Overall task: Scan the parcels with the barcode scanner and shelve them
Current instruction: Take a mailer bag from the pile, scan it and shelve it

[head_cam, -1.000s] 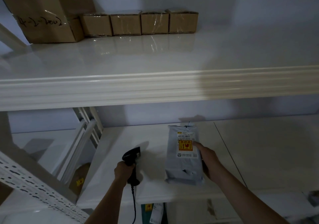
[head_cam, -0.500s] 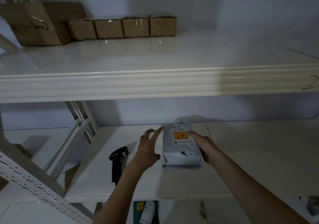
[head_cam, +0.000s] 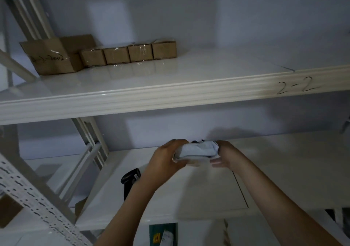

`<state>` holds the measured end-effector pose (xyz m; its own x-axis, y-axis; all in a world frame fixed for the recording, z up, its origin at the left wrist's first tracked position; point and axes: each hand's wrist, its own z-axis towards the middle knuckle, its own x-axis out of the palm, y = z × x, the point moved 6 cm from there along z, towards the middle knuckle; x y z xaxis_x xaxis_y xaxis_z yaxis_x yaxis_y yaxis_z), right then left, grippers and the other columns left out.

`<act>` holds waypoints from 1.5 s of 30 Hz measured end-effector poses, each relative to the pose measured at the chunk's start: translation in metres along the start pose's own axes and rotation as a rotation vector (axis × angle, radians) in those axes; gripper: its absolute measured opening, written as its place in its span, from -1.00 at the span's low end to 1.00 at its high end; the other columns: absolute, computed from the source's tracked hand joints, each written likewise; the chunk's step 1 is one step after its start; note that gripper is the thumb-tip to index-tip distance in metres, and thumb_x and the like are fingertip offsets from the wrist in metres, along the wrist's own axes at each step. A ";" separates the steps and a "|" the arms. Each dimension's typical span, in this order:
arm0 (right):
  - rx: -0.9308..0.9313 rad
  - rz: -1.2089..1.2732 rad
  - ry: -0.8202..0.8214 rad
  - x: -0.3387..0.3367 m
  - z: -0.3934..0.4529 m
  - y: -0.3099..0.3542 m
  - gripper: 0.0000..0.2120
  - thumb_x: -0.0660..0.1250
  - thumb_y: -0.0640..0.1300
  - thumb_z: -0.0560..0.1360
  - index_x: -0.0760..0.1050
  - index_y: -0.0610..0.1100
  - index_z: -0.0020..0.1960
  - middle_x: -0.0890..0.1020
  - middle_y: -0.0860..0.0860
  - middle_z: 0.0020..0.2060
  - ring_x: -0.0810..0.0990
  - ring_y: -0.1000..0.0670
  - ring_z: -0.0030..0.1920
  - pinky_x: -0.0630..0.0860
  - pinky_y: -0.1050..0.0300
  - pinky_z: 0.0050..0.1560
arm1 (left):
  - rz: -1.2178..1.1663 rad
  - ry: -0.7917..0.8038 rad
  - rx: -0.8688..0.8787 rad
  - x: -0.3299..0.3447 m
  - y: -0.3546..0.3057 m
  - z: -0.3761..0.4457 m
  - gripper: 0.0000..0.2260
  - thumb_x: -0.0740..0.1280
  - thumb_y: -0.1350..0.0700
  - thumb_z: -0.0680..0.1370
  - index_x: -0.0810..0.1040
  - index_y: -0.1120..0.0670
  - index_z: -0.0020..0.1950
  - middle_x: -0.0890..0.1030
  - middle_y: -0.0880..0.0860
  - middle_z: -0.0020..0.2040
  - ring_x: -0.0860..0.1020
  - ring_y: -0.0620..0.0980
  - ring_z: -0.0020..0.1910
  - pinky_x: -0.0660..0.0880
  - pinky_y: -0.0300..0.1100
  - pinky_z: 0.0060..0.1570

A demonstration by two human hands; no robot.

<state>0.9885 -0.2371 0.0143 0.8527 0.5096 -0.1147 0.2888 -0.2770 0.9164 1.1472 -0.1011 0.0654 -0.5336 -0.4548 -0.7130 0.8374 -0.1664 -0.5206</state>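
— Grey parcel point(head_cam: 197, 150): where do you have it?

— I see it held above the lower shelf point(head_cam: 208, 192), near its back edge. My left hand point(head_cam: 166, 159) grips one end, fingers curled over it; my right hand point(head_cam: 223, 155) grips the other, thumb underneath.

— And the scanner point(head_cam: 129, 181)?

— Lying on that shelf's left side, untouched. Cardboard boxes point(head_cam: 128, 53) sit at the upper shelf's point(head_cam: 170, 94) back-left corner.

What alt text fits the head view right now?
Both hands, left hand and right hand, grip a grey parcel above the lower shelf. The barcode scanner lies there; cardboard boxes line the upper shelf, marked 2-2.
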 end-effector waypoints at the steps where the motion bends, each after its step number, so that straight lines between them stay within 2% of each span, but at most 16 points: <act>1: -0.156 -0.138 -0.073 -0.007 -0.004 0.009 -0.85 0.21 -0.21 0.58 0.55 -0.11 0.06 0.64 -0.13 0.04 0.64 -0.10 -0.06 0.60 -0.09 0.13 | 0.018 -0.010 -0.022 -0.008 -0.002 0.000 -0.54 0.52 0.08 0.41 0.53 -0.02 0.29 0.60 -0.08 0.17 0.56 -0.14 0.09 0.51 -0.23 0.09; 3: -0.436 -0.380 -0.190 -0.011 -0.035 0.037 -0.69 0.21 -0.28 0.54 0.53 -0.03 0.20 0.62 -0.06 0.16 0.62 -0.04 0.07 0.57 0.02 0.14 | 0.062 -0.030 -0.051 -0.024 -0.008 -0.002 -0.54 0.52 0.06 0.40 0.53 -0.04 0.29 0.61 -0.08 0.17 0.57 -0.12 0.09 0.53 -0.19 0.10; 5: -0.608 -0.595 -0.077 0.006 -0.078 0.053 -0.53 0.25 -0.31 0.50 0.42 0.00 0.37 0.51 0.02 0.26 0.52 0.02 0.20 0.48 0.14 0.20 | 0.114 -0.034 -0.054 -0.039 -0.020 -0.007 -0.55 0.51 0.04 0.40 0.54 -0.05 0.28 0.62 -0.09 0.15 0.58 -0.09 0.06 0.54 -0.18 0.08; 7: -0.678 -0.762 0.023 0.025 -0.118 0.060 -0.36 0.35 -0.24 0.48 0.24 0.02 0.50 0.36 0.06 0.37 0.40 0.05 0.32 0.39 0.12 0.32 | 0.132 -0.033 -0.036 -0.057 -0.040 -0.014 -0.57 0.51 0.03 0.40 0.54 -0.08 0.25 0.62 -0.11 0.10 0.59 -0.10 0.02 0.55 -0.18 0.04; 9: -0.775 -0.817 -0.017 0.032 -0.152 0.073 -0.30 0.44 -0.13 0.46 0.22 0.05 0.51 0.34 0.04 0.36 0.42 0.03 0.31 0.42 0.09 0.31 | 0.161 -0.032 0.008 -0.079 -0.069 -0.020 -0.57 0.51 0.00 0.40 0.53 -0.10 0.24 0.62 -0.12 0.08 0.58 -0.10 -0.02 0.55 -0.14 0.00; 11: -0.883 -0.759 -0.113 0.028 -0.185 0.096 -0.38 0.52 -0.05 0.40 0.38 0.07 0.41 0.45 0.03 0.22 0.51 0.02 0.19 0.49 0.10 0.20 | 0.206 -0.029 0.063 -0.108 -0.103 -0.023 -0.56 0.50 -0.03 0.40 0.53 -0.09 0.26 0.62 -0.10 0.08 0.57 -0.09 -0.04 0.54 -0.14 -0.01; 13: -0.927 -0.687 -0.165 0.021 -0.215 0.120 -0.43 0.57 0.01 0.36 0.48 0.06 0.32 0.53 0.06 0.13 0.54 0.07 0.11 0.50 0.16 0.13 | 0.246 -0.044 0.113 -0.141 -0.134 -0.024 -0.56 0.49 -0.07 0.42 0.53 -0.07 0.28 0.60 -0.10 0.09 0.54 -0.12 -0.05 0.51 -0.21 -0.02; 16: -1.005 -0.657 -0.181 0.018 -0.257 0.155 -0.44 0.58 0.08 0.32 0.52 0.04 0.28 0.59 0.11 0.11 0.55 0.14 0.09 0.49 0.25 0.10 | 0.207 -0.088 0.161 -0.183 -0.171 -0.022 -0.58 0.49 -0.09 0.42 0.55 -0.09 0.26 0.61 -0.11 0.12 0.55 -0.13 0.01 0.54 -0.17 0.02; 19: -1.047 -0.674 -0.201 0.016 -0.284 0.189 -0.47 0.58 0.10 0.32 0.53 0.10 0.24 0.61 0.12 0.11 0.56 0.10 0.09 0.52 0.16 0.11 | 0.147 -0.144 0.168 -0.211 -0.193 -0.020 -0.59 0.48 -0.11 0.42 0.54 -0.14 0.25 0.60 -0.16 0.14 0.55 -0.17 0.03 0.55 -0.19 0.03; 22: -1.090 -0.689 -0.211 0.012 -0.302 0.218 -0.50 0.56 0.12 0.33 0.52 0.15 0.23 0.60 0.19 0.11 0.56 0.14 0.09 0.51 0.22 0.05 | 0.100 -0.211 0.166 -0.232 -0.210 -0.016 -0.58 0.47 -0.11 0.43 0.52 -0.17 0.28 0.58 -0.21 0.15 0.54 -0.24 0.01 0.54 -0.25 0.02; 27: -1.185 -0.672 -0.227 0.001 -0.337 0.258 -0.53 0.57 0.10 0.34 0.54 0.13 0.21 0.61 0.23 0.05 0.57 0.25 -0.01 0.48 0.40 -0.13 | 0.008 -0.323 0.210 -0.261 -0.245 -0.011 -0.56 0.49 -0.09 0.42 0.47 -0.23 0.26 0.57 -0.17 0.12 0.57 -0.21 -0.03 0.55 -0.30 -0.03; 31: -1.328 -0.572 -0.301 -0.016 -0.364 0.281 -0.51 0.59 0.05 0.32 0.54 0.13 0.22 0.59 0.22 0.09 0.55 0.25 0.03 0.46 0.46 -0.10 | 0.016 -0.445 0.312 -0.279 -0.280 -0.008 -0.56 0.47 -0.06 0.45 0.46 -0.19 0.30 0.54 -0.16 0.14 0.55 -0.20 0.04 0.55 -0.27 0.04; 36: -1.504 -0.437 -0.462 -0.038 -0.366 0.286 -0.50 0.58 -0.11 0.34 0.51 0.05 0.22 0.55 0.13 0.13 0.50 0.20 0.08 0.44 0.40 0.05 | 0.107 -0.556 0.432 -0.276 -0.311 0.007 -0.53 0.47 0.08 0.46 0.45 -0.06 0.34 0.50 -0.11 0.24 0.46 -0.22 0.13 0.40 -0.47 0.10; 39: -1.540 -0.527 -0.569 -0.049 -0.336 0.282 -0.47 0.59 -0.15 0.31 0.51 0.00 0.23 0.55 0.07 0.14 0.53 0.05 0.12 0.48 0.21 0.09 | 0.177 -0.555 0.418 -0.247 -0.299 0.031 -0.55 0.49 0.17 0.43 0.51 0.06 0.31 0.50 -0.02 0.23 0.43 -0.21 0.08 0.31 -0.60 0.07; 42: -1.445 -0.660 -0.643 -0.059 -0.288 0.270 -0.46 0.57 -0.21 0.30 0.52 0.00 0.23 0.55 0.06 0.18 0.54 -0.08 0.11 0.51 0.04 0.09 | 0.184 -0.447 0.339 -0.205 -0.268 0.058 -0.53 0.50 0.21 0.41 0.52 0.09 0.30 0.50 0.03 0.24 0.50 -0.08 0.12 0.37 -0.46 0.15; 45: -1.302 -0.736 -0.555 -0.065 -0.240 0.252 -0.49 0.53 -0.27 0.33 0.53 -0.01 0.24 0.57 0.00 0.19 0.56 -0.13 0.12 0.51 0.01 0.13 | 0.240 -0.340 0.278 -0.167 -0.238 0.078 -0.54 0.47 0.21 0.44 0.50 0.09 0.33 0.49 0.04 0.26 0.52 0.01 0.16 0.32 -0.39 0.17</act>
<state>0.9014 -0.1444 0.3443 0.8313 -0.2151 -0.5125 0.3867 0.8862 0.2553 1.0461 -0.0539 0.3448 -0.2924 -0.7606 -0.5797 0.9563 -0.2279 -0.1832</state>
